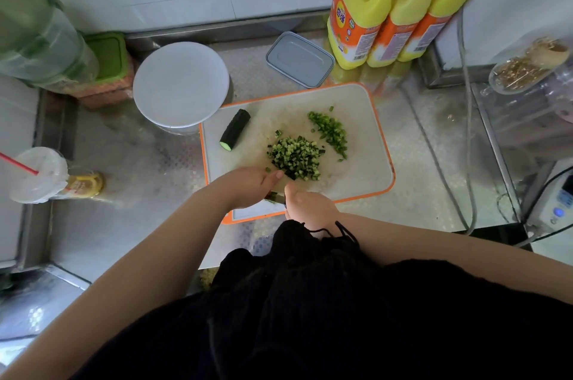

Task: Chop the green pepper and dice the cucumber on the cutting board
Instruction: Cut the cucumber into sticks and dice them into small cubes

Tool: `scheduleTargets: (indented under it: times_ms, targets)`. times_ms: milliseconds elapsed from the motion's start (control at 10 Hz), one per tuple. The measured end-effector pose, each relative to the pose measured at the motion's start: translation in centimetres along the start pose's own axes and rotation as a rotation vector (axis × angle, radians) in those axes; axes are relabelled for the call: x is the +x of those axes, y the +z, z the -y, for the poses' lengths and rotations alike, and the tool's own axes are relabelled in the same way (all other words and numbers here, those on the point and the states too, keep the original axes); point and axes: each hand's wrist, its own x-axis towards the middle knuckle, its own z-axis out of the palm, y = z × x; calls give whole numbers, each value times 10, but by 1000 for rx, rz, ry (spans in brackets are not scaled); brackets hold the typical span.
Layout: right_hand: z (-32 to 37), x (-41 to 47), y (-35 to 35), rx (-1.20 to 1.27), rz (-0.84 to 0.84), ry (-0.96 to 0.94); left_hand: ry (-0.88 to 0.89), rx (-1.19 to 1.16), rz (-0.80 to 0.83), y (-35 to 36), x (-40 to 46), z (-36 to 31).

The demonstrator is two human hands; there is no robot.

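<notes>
A white cutting board with an orange rim [366, 119] lies on the steel counter. At its middle sits a pile of diced cucumber [294, 158]. To the right of that, a strip of chopped green pepper [330, 131] runs across the board. An uncut dark cucumber piece [234, 130] rests at the board's left edge. My left hand [248, 187] lies palm down at the board's near edge, fingertips touching the near side of the cucumber pile. My right hand [310, 204] is closed beside it around a knife [275, 197]. Only a dark sliver of the knife shows between the hands.
A round white lid on a container [181, 85] touches the board's far left corner. A grey lidded box [299, 58] and three yellow bottles [400, 4] stand behind. A plastic cup with a red straw [38, 175] is at left. Cables [465, 131] and appliances are at right.
</notes>
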Motion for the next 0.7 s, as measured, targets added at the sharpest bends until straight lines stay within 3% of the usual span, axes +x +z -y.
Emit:
scheduleTargets:
  times_ms: [200, 400, 500, 600, 700]
  targets:
    - [-1, 5, 8, -178, -39, -62, -71, 33, 128, -5, 9, -2]
    - [2, 1, 0, -206, -115, -87, -106, -111, 164, -12, 8, -4]
    - [3, -3, -6, -170, -116, -107, -47, -164, -11, -19, 3, -3]
    - [-4, -6, -8, -82, -184, -33, 65, -316, -470, -18, -9, 2]
    - [-13, -6, -11, 34, -244, 55, 248, -149, -1124, 0, -21, 16]
